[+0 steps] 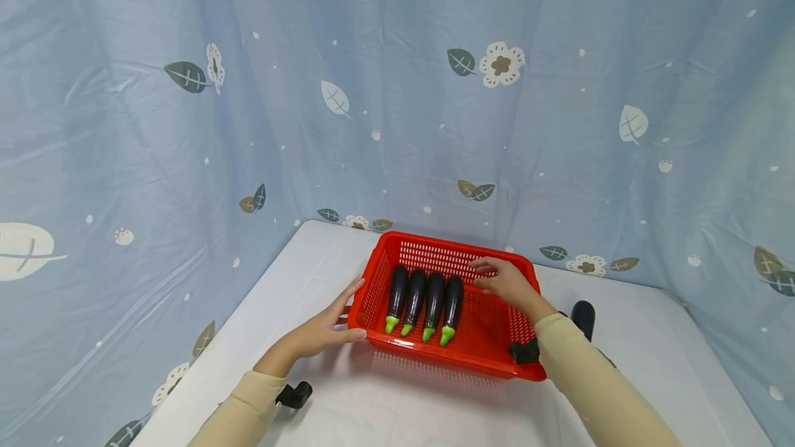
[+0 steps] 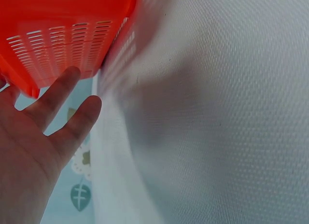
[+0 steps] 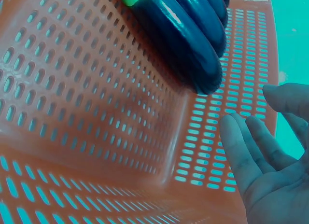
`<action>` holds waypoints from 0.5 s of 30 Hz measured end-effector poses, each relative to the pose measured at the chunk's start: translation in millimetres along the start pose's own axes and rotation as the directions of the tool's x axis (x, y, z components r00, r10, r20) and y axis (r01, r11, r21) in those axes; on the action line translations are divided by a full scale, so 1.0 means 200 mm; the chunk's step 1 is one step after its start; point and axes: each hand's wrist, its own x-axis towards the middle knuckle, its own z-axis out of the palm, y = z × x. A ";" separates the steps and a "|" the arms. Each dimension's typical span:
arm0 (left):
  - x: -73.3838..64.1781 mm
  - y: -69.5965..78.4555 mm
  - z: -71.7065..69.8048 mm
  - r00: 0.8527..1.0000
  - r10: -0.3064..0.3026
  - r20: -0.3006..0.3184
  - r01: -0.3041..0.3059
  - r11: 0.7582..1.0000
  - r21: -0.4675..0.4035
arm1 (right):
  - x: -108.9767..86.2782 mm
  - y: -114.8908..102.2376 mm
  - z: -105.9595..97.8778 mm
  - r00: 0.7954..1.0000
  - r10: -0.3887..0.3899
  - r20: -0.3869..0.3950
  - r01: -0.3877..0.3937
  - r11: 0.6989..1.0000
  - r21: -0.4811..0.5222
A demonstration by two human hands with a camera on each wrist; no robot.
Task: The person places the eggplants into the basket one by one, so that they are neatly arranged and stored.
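Note:
A red perforated plastic basket [image 1: 447, 357] stands on the white table. Several dark purple eggplants [image 1: 435, 299] with green stem ends lie side by side in its left and middle part. My left hand [image 1: 326, 330] is at the basket's left end, fingers spread along the outside and the thumb by the front corner; the left wrist view shows the open palm [image 2: 29, 142] beside the basket wall. Over the basket's right part hovers my right hand [image 1: 506, 285], fingers loosely extended and holding nothing. In the right wrist view its fingers [image 3: 236, 147] are apart from the nearest eggplant [image 3: 178, 45].
To the right of the basket, a dark rounded thing like another eggplant [image 1: 584, 316] lies on the table, partly hidden by my right forearm. A blue curtain [image 1: 422, 123] with leaf and flower prints hangs behind and at the left of the white table [image 1: 671, 357].

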 end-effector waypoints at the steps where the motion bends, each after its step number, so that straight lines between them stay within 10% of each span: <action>1: 0.00 0.00 0.00 1.000 -0.002 0.000 0.002 1.000 0.001 | 0.00 0.00 -0.01 1.000 -0.004 -0.002 0.004 1.000 -0.004; 15: 0.00 0.03 -0.01 1.000 -0.012 0.004 0.012 1.000 -0.009 | -0.03 -0.02 -0.09 0.999 -0.041 -0.018 0.041 0.999 0.018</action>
